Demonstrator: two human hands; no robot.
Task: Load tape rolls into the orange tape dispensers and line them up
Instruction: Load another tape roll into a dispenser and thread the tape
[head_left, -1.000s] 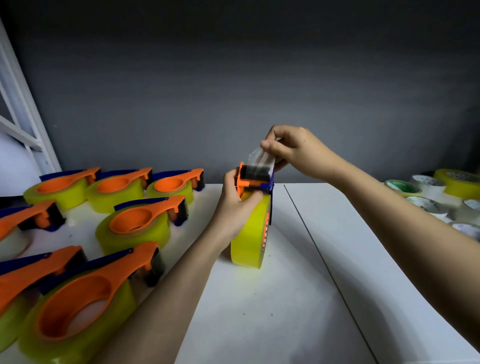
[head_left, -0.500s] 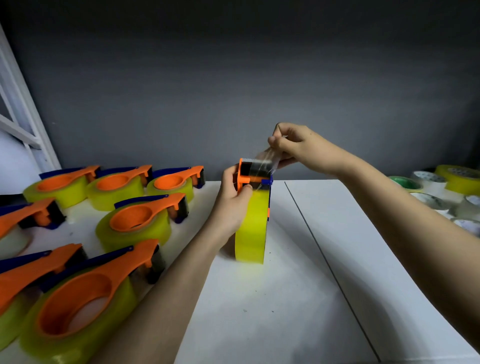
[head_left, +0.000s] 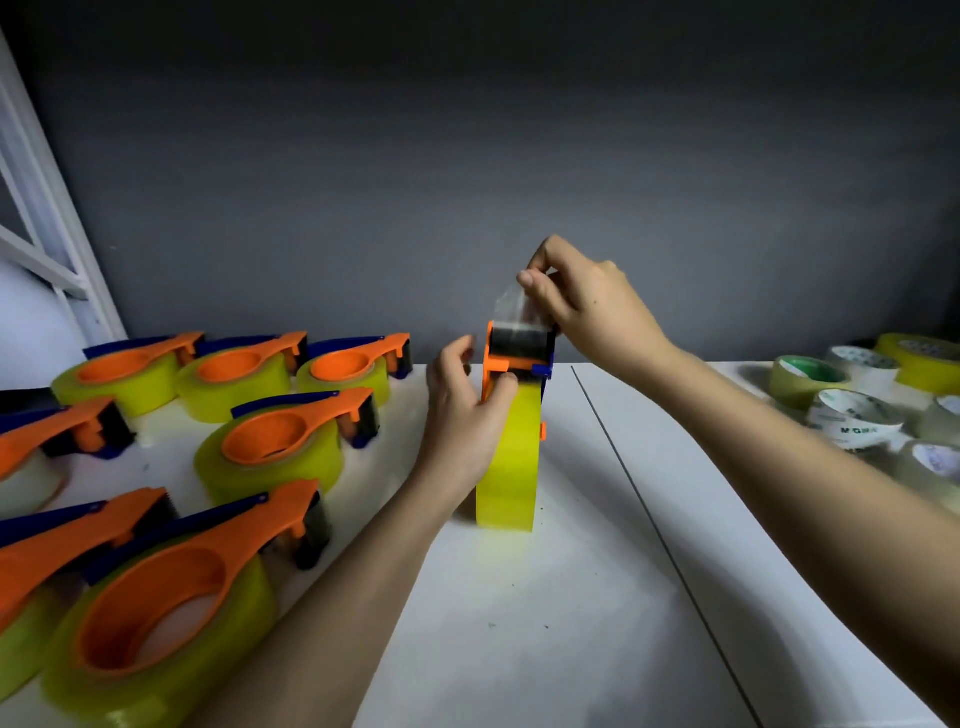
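A yellow tape roll (head_left: 508, 457) stands on edge near the middle of the white counter (head_left: 545, 623), its lower rim touching the surface. An orange tape dispenser (head_left: 511, 358) sits clamped over the top of this roll, with a dark roller facing the camera and a blue part on its right side.

The left hand (head_left: 462, 415) grips the roll and dispenser from the left, thumb curled against the orange frame at the roll's top edge, the other fingers passing behind it. The right hand (head_left: 582, 306) is above and to the right of the roll, thumb and forefinger pinching the free end of clear tape (head_left: 511, 306), which rises from the dispenser's roller up to the fingertips.

To the left of the standing roll, loaded dispensers (head_left: 291, 441) lie flat on the counter in rough rows, each an orange frame on a yellow or clear roll; three sit along the back against the grey wall (head_left: 467, 156). Well to the right of the standing roll, near the counter's far right edge, loose tape rolls (head_left: 852, 415) are clustered together, yellow, clear and one with a green core.
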